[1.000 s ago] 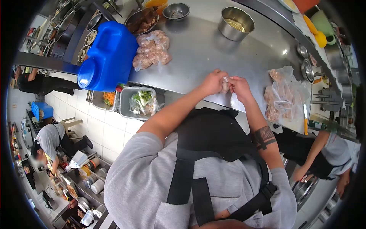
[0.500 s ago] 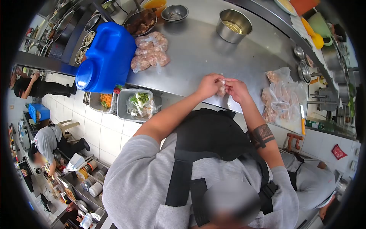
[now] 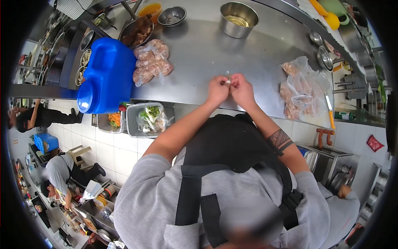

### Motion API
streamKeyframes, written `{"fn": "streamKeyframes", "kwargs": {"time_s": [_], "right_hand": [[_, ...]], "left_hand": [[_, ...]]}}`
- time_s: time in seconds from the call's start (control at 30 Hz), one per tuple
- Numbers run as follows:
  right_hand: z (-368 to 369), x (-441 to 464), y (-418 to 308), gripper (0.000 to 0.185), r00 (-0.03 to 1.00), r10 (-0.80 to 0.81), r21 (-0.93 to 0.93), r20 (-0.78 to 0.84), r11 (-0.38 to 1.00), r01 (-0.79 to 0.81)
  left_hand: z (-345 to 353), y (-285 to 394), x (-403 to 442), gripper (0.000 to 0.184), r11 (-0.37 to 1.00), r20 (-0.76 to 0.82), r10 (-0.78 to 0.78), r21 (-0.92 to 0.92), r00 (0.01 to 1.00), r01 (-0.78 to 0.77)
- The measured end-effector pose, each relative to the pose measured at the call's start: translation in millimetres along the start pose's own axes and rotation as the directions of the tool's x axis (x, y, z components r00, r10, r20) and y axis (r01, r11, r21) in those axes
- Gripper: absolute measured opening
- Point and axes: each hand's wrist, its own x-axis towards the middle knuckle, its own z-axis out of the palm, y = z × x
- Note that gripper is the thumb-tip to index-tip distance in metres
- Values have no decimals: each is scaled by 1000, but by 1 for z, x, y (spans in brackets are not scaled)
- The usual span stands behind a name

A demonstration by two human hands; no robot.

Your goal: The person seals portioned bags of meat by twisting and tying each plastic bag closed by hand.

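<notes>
My left hand point(image 3: 218, 90) and my right hand point(image 3: 242, 90) meet near the front edge of the steel table point(image 3: 190, 62). Both are closed, fingers pinched on the top of a small plastic bag point(image 3: 227, 74), mostly hidden by the fingers. Bagged pieces of pale meat point(image 3: 152, 62) lie to the left beside a blue jug point(image 3: 108, 72). More meat in clear plastic point(image 3: 302, 89) rests to the right, with an orange-handled knife point(image 3: 330, 112) at its side. A steel pot with yellowish liquid point(image 3: 238, 20) stands farther back.
Metal bowls point(image 3: 172, 16) and a pan of dark meat point(image 3: 139, 32) stand at the back left. Below the table's left edge is a grey bin of vegetable scraps point(image 3: 132, 120). Other people work at the left point(image 3: 60, 170) and behind at the right point(image 3: 338, 211).
My hands have drawn closer together and stay pinched on the small bag, whose meat is now hidden. The view has shifted. The person at the right has moved behind me.
</notes>
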Motion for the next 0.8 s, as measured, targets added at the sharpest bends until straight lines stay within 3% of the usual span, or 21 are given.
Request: {"fn": "streamKeyframes", "kwargs": {"time_s": [0.17, 0.3, 0.37, 0.47, 0.57, 0.63, 0.73, 0.8], "right_hand": [[2, -1, 3, 23, 1000, -19, -23, -21, 1000, 18], [6, 0, 14, 21, 997, -75, -43, -9, 996, 74], [5, -1, 18, 22, 993, -115, -37, -29, 993, 114], [2, -2, 13, 23, 991, -132, -59, -28, 990, 130], [-2, -6, 2, 23, 974, -224, -22, -16, 974, 224], [-5, -11, -7, 22, 963, -271, -117, 11, 956, 270], [-3, -11, 1, 21, 991, -132, -87, -11, 988, 130], [-1, -11, 5, 20, 986, -165, -134, -40, 978, 158]], "left_hand": [[-2, -6, 4, 14, 961, 101, -145, -222, 984, 165], [-5, -13, 8, 10, 946, 205, -160, -247, 966, 209], [-6, -12, 7, 10, 837, 254, -240, -436, 937, 332], [-8, -7, 4, 10, 718, 255, -299, -575, 920, 393], [-15, -2, 3, 9, 683, 296, -314, -589, 902, 431], [-19, 4, 2, 8, 694, 318, -317, -565, 894, 447], [-14, -2, 4, 8, 734, 304, -292, -537, 907, 416], [-12, -4, 5, 9, 763, 275, -263, -527, 925, 374]]}}
